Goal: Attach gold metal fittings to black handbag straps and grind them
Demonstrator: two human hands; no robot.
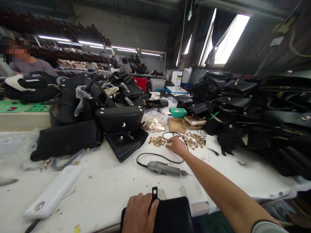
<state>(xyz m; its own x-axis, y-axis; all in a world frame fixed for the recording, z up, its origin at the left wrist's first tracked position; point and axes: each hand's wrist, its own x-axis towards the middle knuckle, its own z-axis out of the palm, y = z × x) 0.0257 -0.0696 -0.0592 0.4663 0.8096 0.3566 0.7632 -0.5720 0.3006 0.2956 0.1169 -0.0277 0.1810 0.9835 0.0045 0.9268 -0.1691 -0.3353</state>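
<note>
At the table's near edge, my left hand (139,212) is closed on a black leather bag (173,213), its thumb beside a small upright strap tab (155,192) with a slot in it. My right hand (177,145) is stretched forward to the small gold metal fittings. Its fingers are bent together at the edge of one gold pile (157,141); whatever is between the fingertips is too small to make out. A second gold pile (194,140) lies just right of that hand. Between my hands, a grey electric screwdriver (165,168) lies on its side, its bit pointing right and its black cord looped behind.
Black bags (120,119) are heaped at the left, and more bags (240,100) are stacked at the right. A cardboard box (177,125), a green box (178,112) and a bag of gold parts (154,124) stand behind. A white device (54,191) lies front left. Co-workers are farther back.
</note>
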